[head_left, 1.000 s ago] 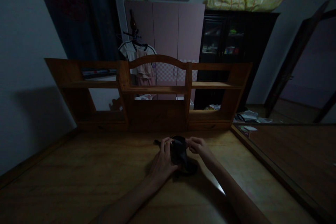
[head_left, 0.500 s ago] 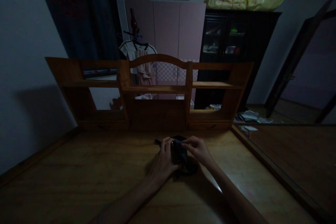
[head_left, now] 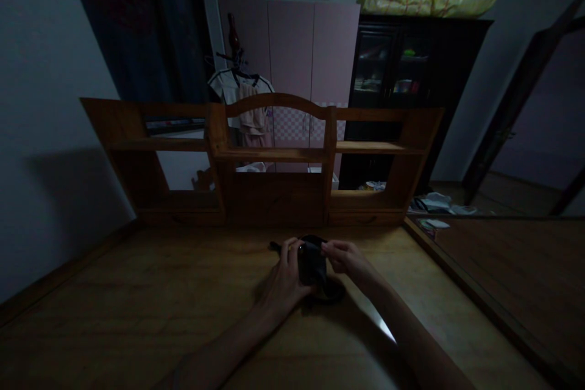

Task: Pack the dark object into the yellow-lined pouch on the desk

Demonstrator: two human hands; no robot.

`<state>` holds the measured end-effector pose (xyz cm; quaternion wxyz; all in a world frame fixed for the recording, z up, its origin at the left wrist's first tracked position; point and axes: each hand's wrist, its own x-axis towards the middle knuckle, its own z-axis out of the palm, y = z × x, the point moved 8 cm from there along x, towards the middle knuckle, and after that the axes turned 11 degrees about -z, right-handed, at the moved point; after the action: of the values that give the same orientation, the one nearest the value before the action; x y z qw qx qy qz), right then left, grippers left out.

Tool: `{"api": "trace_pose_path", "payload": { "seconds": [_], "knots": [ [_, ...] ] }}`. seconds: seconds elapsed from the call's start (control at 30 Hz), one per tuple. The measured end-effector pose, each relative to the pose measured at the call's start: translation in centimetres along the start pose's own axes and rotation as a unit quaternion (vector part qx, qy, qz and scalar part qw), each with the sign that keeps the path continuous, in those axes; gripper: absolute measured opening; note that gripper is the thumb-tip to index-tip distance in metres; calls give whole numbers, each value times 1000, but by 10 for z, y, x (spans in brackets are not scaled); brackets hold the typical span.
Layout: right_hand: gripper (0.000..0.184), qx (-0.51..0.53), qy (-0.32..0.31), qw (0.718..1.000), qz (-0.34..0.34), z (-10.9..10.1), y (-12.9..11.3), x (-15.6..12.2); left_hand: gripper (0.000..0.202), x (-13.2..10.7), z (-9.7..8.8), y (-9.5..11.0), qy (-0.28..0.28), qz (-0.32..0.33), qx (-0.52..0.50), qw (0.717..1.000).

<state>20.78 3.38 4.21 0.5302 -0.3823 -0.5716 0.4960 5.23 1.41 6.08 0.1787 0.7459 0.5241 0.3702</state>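
A small black strapped pouch-like item (head_left: 312,265) lies on the wooden desk top (head_left: 192,298); in the dim light its exact kind is hard to make out. Dark loops of it spread out to the right and behind. My left hand (head_left: 286,280) is wrapped round its left side, fingers over the top edge and thumb below. At its upper right edge, the fingertips of my right hand (head_left: 342,255) pinch a bit of the dark material. A small shiny spot shows near my left fingertips.
Behind the hands, a wooden shelf unit (head_left: 274,156) runs along the desk's back edge. A white wall (head_left: 59,195) borders the left side. On the right is a raised wooden edge (head_left: 457,268). Farther back stand a pink wardrobe (head_left: 291,49) and a black cabinet (head_left: 448,67).
My right hand has shifted slightly right, its fingers now curled closer together at the edge of the black item. My left hand stays in place.
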Motion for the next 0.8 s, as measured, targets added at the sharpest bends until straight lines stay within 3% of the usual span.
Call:
{"api": "trace_pose_path", "payload": {
  "seconds": [0.1, 0.23, 0.33, 0.47, 0.6, 0.8],
  "knots": [
    [37, -12, 34, 999, -26, -2, -8, -1, 79, 0, 0, 2, 1, 4, 1, 1000],
    [32, -128, 71, 984, -106, -4, -26, -2, 80, -3, 0, 7, -8, 24, 2, 1000],
    [24, -233, 54, 951, -196, 2, -43, -5, 81, -5, -1, 11, -15, 39, -2, 999],
    [16, -377, 3, 884, -275, 13, -58, -14, 81, -5, -2, 12, -8, 44, -1, 999],
    [11, -445, -41, 851, -277, 20, -56, -18, 80, -4, -1, 9, 3, 39, -9, 999],
    [12, -464, -45, 845, -260, 19, -49, -17, 79, -2, -1, 8, 5, 43, -17, 999]
  ]
}}
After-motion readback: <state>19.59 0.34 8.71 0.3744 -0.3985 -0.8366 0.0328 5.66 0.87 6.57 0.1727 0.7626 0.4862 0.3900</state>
